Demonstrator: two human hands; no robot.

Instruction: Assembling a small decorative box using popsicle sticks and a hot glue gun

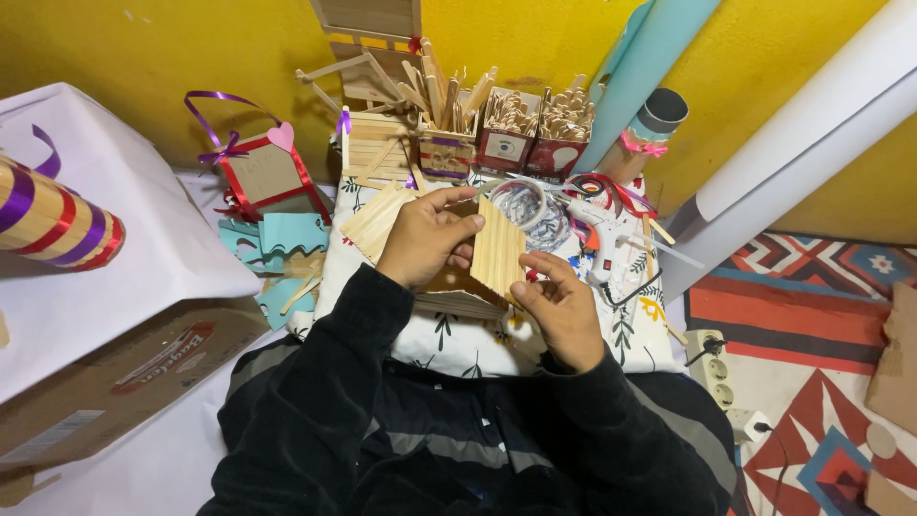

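Pkgs: flat brown cardboard box (115, 382) btm-left, red/white label on top + small white sticker at its left end. Two small red boxes (530, 143) w/ white label panels at back by yellow wall, packed w/ wooden sticks. No screens/signs.

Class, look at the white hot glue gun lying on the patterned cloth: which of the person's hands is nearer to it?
Right. The right hand sits just below-left of the white hot glue gun, while the left hand is farther off, beyond the wooden stick panel both hands hold.
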